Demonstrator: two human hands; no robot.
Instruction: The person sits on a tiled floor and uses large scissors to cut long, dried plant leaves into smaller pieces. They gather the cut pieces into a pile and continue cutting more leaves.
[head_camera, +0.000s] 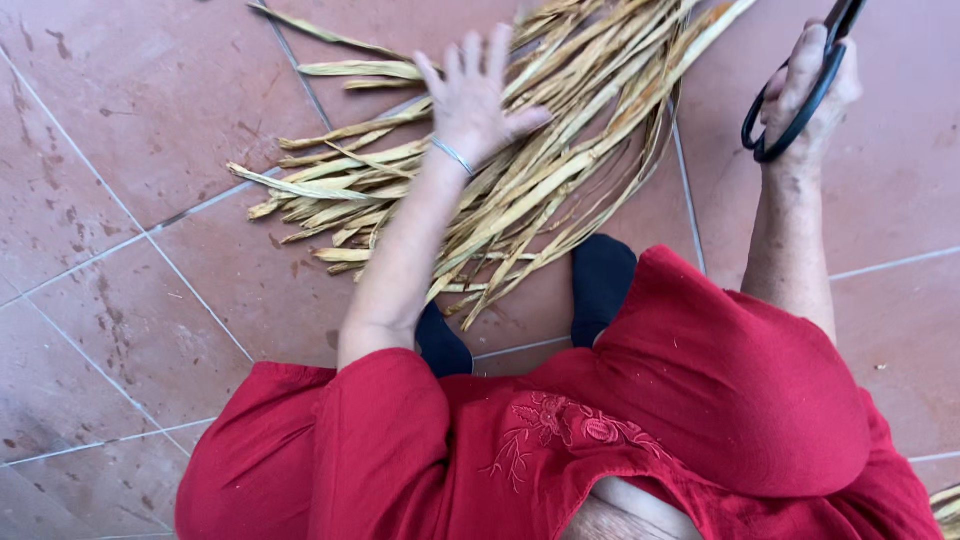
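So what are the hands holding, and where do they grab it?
The right hand holds black scissors by the handle loops. The left hand holds nothing; it rests spread open on the dry yellow leaf strips.

leaves on floor, scissors to the right
the dried leaves (520, 170) are spread on the floor (130, 250); the scissors (800, 85) are held right of them.

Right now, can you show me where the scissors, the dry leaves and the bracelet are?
scissors (800, 95), head view, on the black handle loop.
dry leaves (560, 170), head view, middle of the bundle.
bracelet (452, 155), head view, on the silver band.
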